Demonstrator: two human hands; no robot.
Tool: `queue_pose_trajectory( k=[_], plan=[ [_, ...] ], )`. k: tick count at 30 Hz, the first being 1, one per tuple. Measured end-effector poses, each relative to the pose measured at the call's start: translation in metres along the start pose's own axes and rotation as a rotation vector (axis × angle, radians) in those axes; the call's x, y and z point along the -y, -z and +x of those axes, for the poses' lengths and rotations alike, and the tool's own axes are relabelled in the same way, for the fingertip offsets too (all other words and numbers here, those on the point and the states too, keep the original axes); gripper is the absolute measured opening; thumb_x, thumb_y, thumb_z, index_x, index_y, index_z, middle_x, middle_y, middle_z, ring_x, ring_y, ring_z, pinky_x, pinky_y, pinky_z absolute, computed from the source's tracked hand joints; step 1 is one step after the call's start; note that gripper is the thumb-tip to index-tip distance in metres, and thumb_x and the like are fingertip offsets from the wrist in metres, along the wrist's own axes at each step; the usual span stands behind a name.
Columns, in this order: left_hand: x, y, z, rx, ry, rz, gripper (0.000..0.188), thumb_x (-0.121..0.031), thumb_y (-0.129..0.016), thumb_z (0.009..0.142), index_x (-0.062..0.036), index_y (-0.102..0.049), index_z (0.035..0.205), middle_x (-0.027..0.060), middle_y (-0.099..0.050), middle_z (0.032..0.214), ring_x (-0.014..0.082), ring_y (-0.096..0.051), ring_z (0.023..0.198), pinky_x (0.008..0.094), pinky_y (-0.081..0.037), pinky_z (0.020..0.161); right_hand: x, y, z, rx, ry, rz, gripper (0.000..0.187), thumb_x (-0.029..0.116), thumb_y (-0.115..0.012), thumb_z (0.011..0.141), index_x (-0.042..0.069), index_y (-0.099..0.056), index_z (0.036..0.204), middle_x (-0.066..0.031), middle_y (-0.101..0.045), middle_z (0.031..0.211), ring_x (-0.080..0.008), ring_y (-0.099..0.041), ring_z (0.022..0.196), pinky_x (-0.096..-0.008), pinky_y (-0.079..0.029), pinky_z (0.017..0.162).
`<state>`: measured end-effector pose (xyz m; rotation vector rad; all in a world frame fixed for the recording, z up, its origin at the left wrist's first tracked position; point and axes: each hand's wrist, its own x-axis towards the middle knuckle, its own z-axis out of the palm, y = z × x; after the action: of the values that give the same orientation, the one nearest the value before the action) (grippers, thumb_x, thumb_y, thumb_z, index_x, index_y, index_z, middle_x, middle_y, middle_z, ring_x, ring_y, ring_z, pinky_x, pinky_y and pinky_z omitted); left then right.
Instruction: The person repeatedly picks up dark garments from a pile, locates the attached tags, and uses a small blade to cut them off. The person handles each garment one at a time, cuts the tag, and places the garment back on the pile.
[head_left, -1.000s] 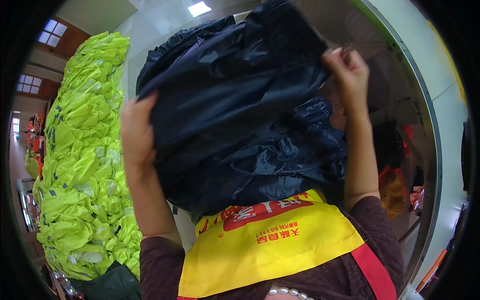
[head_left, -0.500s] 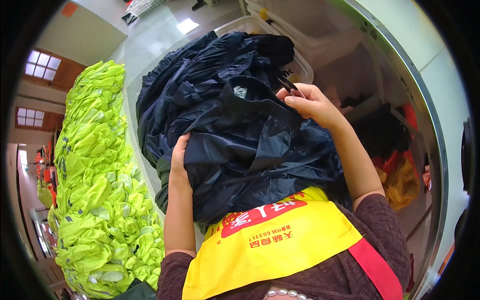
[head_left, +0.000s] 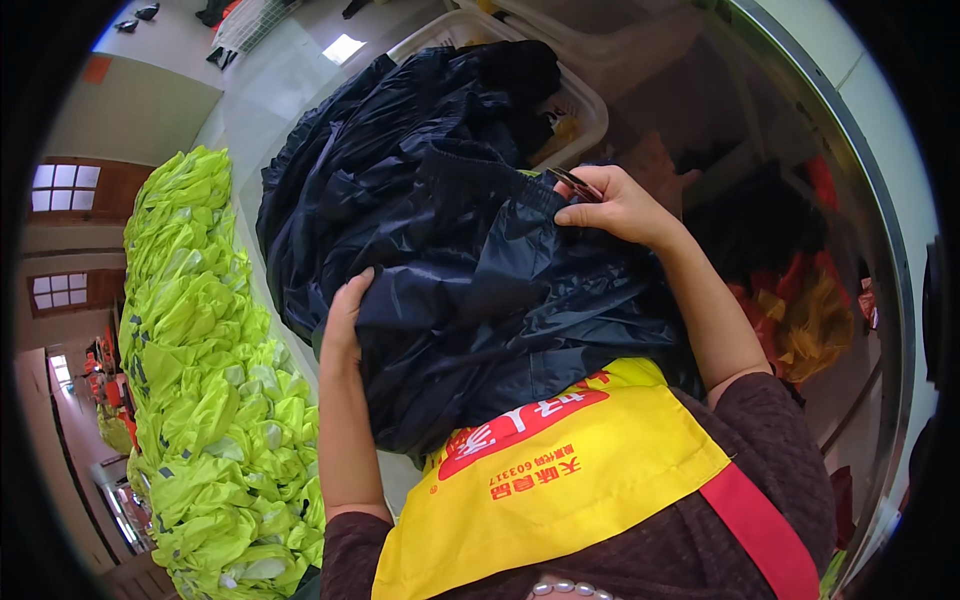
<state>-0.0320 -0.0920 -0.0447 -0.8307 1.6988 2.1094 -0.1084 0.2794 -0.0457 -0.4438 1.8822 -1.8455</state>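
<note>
A dark navy garment with a gathered elastic waistband, seemingly a pair of trousers (head_left: pixel 440 325), lies spread in front of me on a heap of like navy clothing (head_left: pixel 345 185). My left hand (head_left: pixel 345 312) grips its left side, the thumb on top and the other fingers hidden behind the cloth. At the right end of the waistband, my right hand (head_left: pixel 622 207) is closed around small dark thread snips (head_left: pixel 575 184). Its thumb and fingers also touch the fabric there. The blades point up and left, just above the waistband edge.
A long pile of neon yellow garments (head_left: pixel 210 380) runs along the left. Behind the navy heap stands a white plastic basket (head_left: pixel 590 110). Orange and red material (head_left: pixel 815 320) lies low at the right, inside a curved metal edge (head_left: pixel 880 190). My yellow apron (head_left: pixel 560 470) borders the cloth.
The waistband's opening, with its white label showing before, is now folded flatter and the label is out of sight. My right hand has shifted slightly lower along the band. The view has tilted a little.
</note>
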Motion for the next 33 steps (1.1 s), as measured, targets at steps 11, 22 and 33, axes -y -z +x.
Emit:
queue_pose_trajectory(
  k=[11, 22, 33],
  plan=[
    [-0.101, -0.081, 0.063, 0.447, -0.223, 0.849, 0.06, -0.038, -0.067, 0.076, 0.0002, -0.053, 0.121, 0.0086, -0.06, 0.108, 0.0144, -0.053, 0.104, 0.0273, -0.039, 0.093, 0.028, -0.013, -0.005, 0.114, 0.199, -0.09, 0.025, 0.011, -0.073, 0.076, 0.001, -0.058, 0.092, 0.0024, -0.052, 0.079, -0.0071, -0.045, 0.073, -0.0215, -0.039, 0.068],
    [-0.07, -0.135, -0.079, 0.5, -1.178, 0.81, 0.029, -0.006, -0.077, 0.06, -0.0077, -0.058, 0.084, 0.0045, -0.057, 0.078, 0.0202, -0.056, 0.07, 0.0289, -0.045, 0.066, -0.012, 0.0, 0.012, 0.001, 0.309, -0.06, 0.034, 0.005, -0.072, 0.071, 0.006, -0.047, 0.092, -0.01, -0.057, 0.11, -0.0147, -0.055, 0.098, -0.0263, -0.044, 0.084],
    [-0.012, -0.146, -0.119, 0.536, -1.82, 1.232, 0.016, -0.012, -0.061, 0.064, -0.0124, -0.057, 0.079, -0.0047, -0.037, 0.058, 0.0099, -0.037, 0.05, 0.0211, -0.028, 0.045, -0.026, -0.011, 0.025, -0.103, 0.388, -0.133, 0.025, 0.002, -0.069, 0.076, 0.004, -0.051, 0.094, 0.0007, -0.056, 0.087, -0.0054, -0.05, 0.079, -0.0195, -0.042, 0.072]
  ],
)
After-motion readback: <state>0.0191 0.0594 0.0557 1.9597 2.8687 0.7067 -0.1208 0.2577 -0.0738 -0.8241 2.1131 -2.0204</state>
